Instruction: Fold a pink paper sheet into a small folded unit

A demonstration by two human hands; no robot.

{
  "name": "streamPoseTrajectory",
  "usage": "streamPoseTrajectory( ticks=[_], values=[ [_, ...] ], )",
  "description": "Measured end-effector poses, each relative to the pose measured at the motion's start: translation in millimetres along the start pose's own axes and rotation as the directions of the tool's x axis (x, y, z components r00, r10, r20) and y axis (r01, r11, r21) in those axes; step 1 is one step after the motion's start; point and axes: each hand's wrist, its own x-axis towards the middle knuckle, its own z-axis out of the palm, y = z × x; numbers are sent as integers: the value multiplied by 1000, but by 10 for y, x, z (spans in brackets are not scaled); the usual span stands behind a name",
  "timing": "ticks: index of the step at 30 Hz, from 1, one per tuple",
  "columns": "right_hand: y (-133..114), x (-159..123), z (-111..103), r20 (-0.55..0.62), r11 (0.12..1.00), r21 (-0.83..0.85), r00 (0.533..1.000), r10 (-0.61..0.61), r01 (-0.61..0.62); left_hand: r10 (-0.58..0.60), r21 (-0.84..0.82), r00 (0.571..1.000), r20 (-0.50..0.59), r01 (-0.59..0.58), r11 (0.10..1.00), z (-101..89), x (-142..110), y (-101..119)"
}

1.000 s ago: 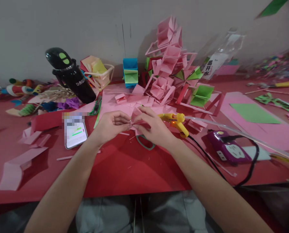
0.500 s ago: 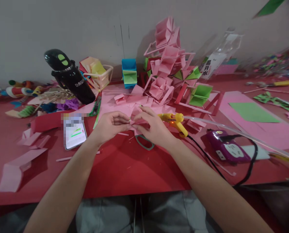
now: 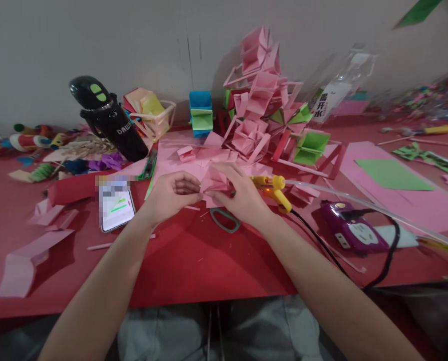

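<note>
Between my hands is a small piece of folded pink paper (image 3: 213, 180), held just above the table. My left hand (image 3: 171, 196) has its fingers curled together, the thumb and fingertips pinching the paper's left edge. On the other side my right hand (image 3: 242, 194) grips it, thumb in front and fingers over the top. Under the right hand lies the grey-green handle of a pair of scissors (image 3: 224, 220), its blades hidden. A yellow glue gun (image 3: 274, 189) with a lit orange light rests right beside that hand.
Behind stands a pile of pink folded-paper pieces (image 3: 261, 90). A black bottle (image 3: 113, 120) leans at the left, above a phone (image 3: 116, 205). At the right are a purple power adapter (image 3: 354, 228) with a black cable, green paper (image 3: 393, 174) and a clear bottle (image 3: 332, 93).
The pink paper has turned, so more of its face shows between my hands. My right hand's fingers have shifted slightly on it; my left hand stays almost still.
</note>
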Motion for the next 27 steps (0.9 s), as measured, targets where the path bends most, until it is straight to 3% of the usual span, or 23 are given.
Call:
streamPoseTrajectory(
  ticks=[9, 13, 16, 19, 21, 23, 27],
  values=[
    [11, 8, -14, -26, 961, 204, 980, 195, -186, 23, 17, 998, -51, -22, 1000, -53, -2, 30],
    [35, -8, -1, -5, 954, 224, 978, 207, -201, 47, 4, 996, -74, -47, 999, -53, 23, 1],
    [32, -20, 2, -29, 976, 176, 990, 135, -128, 138, 80, 977, -160, -126, 989, -40, 22, -30],
    [2, -27, 6, -74, 994, 106, 997, -4, 11, 278, 255, 919, -279, -208, 944, -10, -4, -42],
    [-29, -30, 15, -83, 994, 99, 996, -30, 38, 393, 410, 863, -316, -249, 877, 21, -29, -37],
    [-55, -33, 27, -94, 992, 122, 995, 33, -22, 506, 552, 810, -297, -286, 783, 63, -52, -31],
    [-39, -33, 53, -74, 963, 89, 962, 262, -256, 678, 713, 713, -177, -382, 588, 160, -85, -42]
  ],
)
